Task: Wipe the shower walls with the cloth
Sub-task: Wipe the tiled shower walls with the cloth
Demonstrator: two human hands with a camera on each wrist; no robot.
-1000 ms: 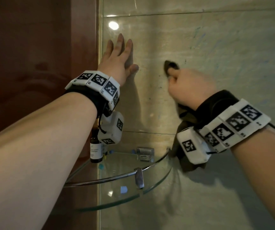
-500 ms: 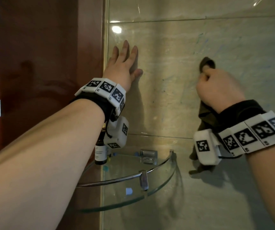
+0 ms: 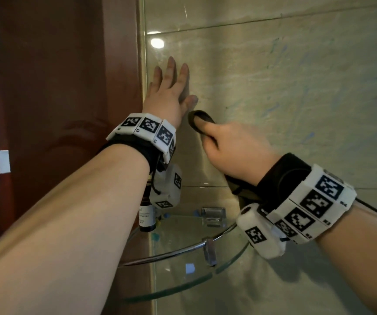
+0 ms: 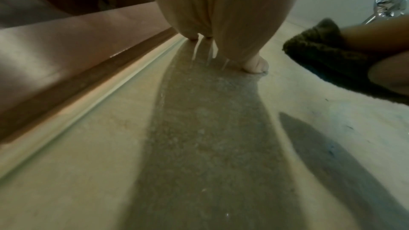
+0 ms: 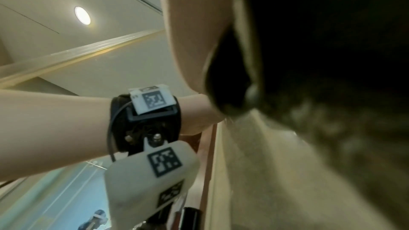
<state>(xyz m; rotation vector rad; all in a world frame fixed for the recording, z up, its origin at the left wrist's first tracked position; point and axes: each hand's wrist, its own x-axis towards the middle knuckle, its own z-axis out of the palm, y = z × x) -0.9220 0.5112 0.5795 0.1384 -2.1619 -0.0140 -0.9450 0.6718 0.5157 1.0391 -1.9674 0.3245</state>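
The beige marble shower wall [image 3: 285, 92] fills the right of the head view. My left hand [image 3: 171, 87] lies flat on it near the corner, fingers straight and pointing up. My right hand [image 3: 230, 144] grips a dark olive cloth [image 3: 197, 120] and presses it to the wall just right of the left thumb; the cloth's tail [image 3: 243, 192] hangs below the wrist. In the left wrist view the cloth [image 4: 321, 48] sits at right, close to my left thumb [image 4: 257, 64]. In the right wrist view the cloth [image 5: 321, 59] blocks most of the frame.
A dark red-brown panel [image 3: 58, 110] meets the wall at the left corner. Below the hands a glass corner shelf [image 3: 183, 242] with a chrome rail [image 3: 176, 253] carries a small brown bottle [image 3: 147, 214]. Faint blue streaks [image 3: 308, 137] mark the wall to the right.
My right hand has swept the cloth leftward and down along the wall, from well to the right to just beside my left thumb. The left hand stays flat on the wall.
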